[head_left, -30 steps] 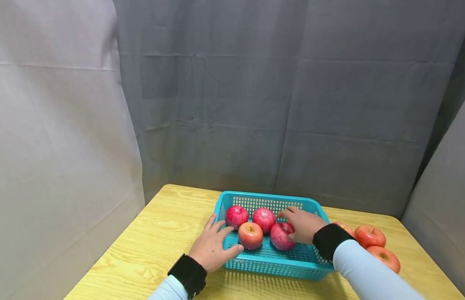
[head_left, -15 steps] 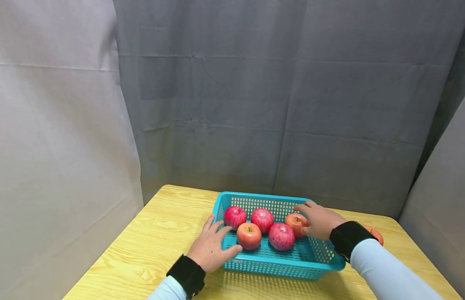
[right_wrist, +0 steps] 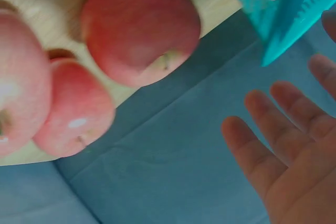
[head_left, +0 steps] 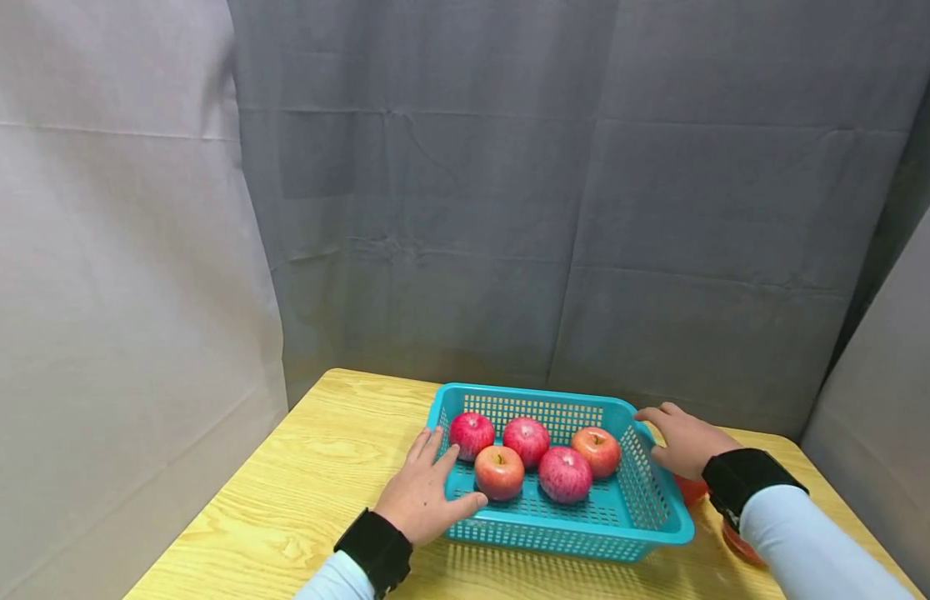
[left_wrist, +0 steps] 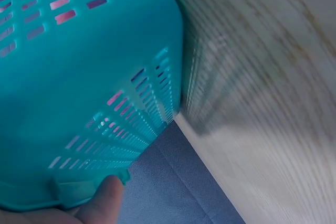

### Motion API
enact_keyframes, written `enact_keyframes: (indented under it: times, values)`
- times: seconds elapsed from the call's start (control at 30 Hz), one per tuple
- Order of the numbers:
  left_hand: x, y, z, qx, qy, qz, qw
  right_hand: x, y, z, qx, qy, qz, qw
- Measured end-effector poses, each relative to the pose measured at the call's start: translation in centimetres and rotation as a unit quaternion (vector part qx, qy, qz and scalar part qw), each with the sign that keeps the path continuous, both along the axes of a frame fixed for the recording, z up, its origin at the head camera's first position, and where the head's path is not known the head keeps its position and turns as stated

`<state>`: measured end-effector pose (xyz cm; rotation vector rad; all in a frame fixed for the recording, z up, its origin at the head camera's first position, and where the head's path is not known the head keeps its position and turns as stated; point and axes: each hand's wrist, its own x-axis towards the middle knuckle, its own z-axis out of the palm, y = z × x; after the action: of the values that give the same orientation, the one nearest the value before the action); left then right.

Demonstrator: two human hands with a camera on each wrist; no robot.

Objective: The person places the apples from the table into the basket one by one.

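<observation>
A turquoise plastic basket [head_left: 555,537] holds several apples, among them a dark pink apple [head_left: 566,474] at the front and an orange-red apple [head_left: 596,452] on the right. My left hand [head_left: 420,502] lies at the basket's left side with fingers spread; in the left wrist view a fingertip [left_wrist: 108,190] touches the rim. Beyond the basket's right rim is my right hand [head_left: 684,443], fingers extended and nothing held. The right wrist view shows its spread fingers [right_wrist: 268,119] apart from a red apple [right_wrist: 142,30] on the table.
Two more apples lie close by that one, a smaller-looking apple [right_wrist: 76,109] and another apple [right_wrist: 21,85] at the view's edge. My right forearm partly covers them in the head view. The wooden table [head_left: 285,500] backs onto a grey cloth [head_left: 465,208].
My right hand has let go of the orange-red apple inside the basket and moved right, out past the rim. My left hand stays at the basket's left side.
</observation>
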<state>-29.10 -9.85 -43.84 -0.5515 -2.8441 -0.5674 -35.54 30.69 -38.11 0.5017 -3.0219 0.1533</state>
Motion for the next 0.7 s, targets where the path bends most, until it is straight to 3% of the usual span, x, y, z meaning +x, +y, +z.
enact_keyframes:
  times: [0.17, 0.7]
  values:
    - [-0.1, 0.1, -0.2, 0.006, 0.004, 0.011, 0.9999, -0.3, 1.5, -1.1, -0.010, -0.016, -0.034, 0.999]
    - [0.2, 0.2, -0.1, -0.001, 0.014, 0.024, 0.9996, -1.2, 3.9, -4.1, 0.012, -0.029, -0.055, 0.998]
